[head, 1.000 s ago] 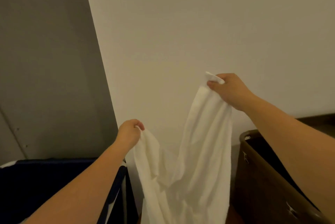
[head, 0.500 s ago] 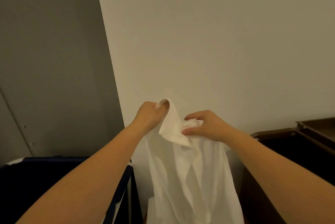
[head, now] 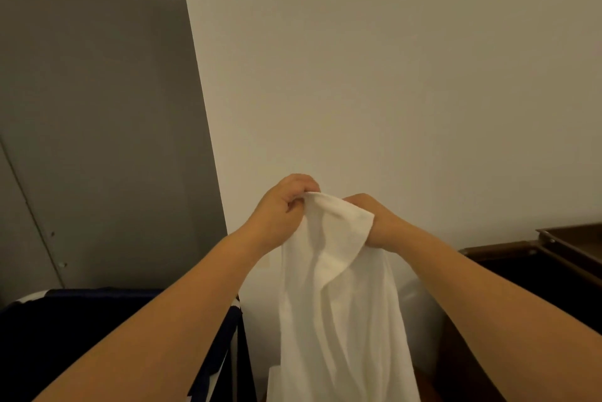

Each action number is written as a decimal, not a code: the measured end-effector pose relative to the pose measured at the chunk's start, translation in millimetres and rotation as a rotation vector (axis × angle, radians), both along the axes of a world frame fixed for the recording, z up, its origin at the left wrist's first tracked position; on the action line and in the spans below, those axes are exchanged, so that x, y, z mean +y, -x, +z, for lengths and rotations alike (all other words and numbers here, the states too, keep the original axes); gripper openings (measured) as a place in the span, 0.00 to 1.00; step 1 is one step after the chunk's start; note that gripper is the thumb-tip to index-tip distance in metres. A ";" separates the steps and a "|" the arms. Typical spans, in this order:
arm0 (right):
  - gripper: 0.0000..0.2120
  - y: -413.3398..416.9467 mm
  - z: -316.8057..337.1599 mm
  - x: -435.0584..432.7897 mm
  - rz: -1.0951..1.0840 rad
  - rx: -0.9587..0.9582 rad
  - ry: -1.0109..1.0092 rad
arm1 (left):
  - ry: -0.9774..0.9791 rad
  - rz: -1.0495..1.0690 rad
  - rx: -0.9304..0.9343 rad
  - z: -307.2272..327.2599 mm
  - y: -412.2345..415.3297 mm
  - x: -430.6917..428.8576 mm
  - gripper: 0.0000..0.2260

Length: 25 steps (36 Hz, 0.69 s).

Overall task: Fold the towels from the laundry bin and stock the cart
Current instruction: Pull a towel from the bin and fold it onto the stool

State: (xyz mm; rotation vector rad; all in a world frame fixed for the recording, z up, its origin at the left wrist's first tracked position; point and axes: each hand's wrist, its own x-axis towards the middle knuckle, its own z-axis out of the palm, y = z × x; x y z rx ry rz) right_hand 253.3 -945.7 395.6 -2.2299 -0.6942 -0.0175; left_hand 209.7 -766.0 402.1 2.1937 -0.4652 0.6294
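Head view: towel (head: 338,304) between dark bins (head: 537,274).

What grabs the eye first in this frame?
A white cloth towel hangs down the centre, gripped along its top edge by the left hand and the right hand, held close together in front of a plain pale wall. Low on the left sits a dark navy fabric bin, and at the right edge a dark brown container.

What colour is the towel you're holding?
Plain white towel, no pattern; head view.
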 end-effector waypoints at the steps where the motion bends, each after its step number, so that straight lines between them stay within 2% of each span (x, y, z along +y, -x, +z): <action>1: 0.10 -0.1 2.3 -0.8 0.013 -0.009 0.007 | -0.014 -0.030 0.013 0.3 2.1 -0.3 0.12; 4: 0.11 -0.1 7.3 -3.3 0.015 -0.031 0.010 | -0.055 -0.030 0.080 2.4 3.3 -3.7 0.04; 6: 0.08 1.2 8.0 -4.2 0.000 -0.019 -0.010 | -0.056 0.062 0.057 2.3 0.8 -5.4 0.08; 8: 0.09 1.9 8.3 -4.8 -0.032 -0.038 -0.052 | -0.015 0.155 0.002 3.7 -1.4 -5.9 0.17; 10: 0.10 1.7 10.4 -7.9 -0.112 -0.052 -0.099 | 0.041 0.214 0.001 8.3 -1.5 -6.4 0.18; 12: 0.11 -0.6 13.5 -14.4 -0.216 -0.099 -0.153 | 0.107 0.248 0.053 12.3 -3.8 -5.1 0.13; 16: 0.15 -7.2 21.6 -30.0 -0.367 -0.160 -0.264 | 0.079 0.333 0.241 12.6 -11.8 -0.5 0.04; 22: 0.14 -13.6 30.3 -48.3 -0.474 -0.187 -0.232 | 0.211 0.180 0.494 3.5 -17.3 -1.3 0.14; 25: 0.14 -18.5 28.7 -59.1 -0.529 -0.222 -0.209 | 0.175 0.197 0.474 -3.3 -23.2 1.1 0.18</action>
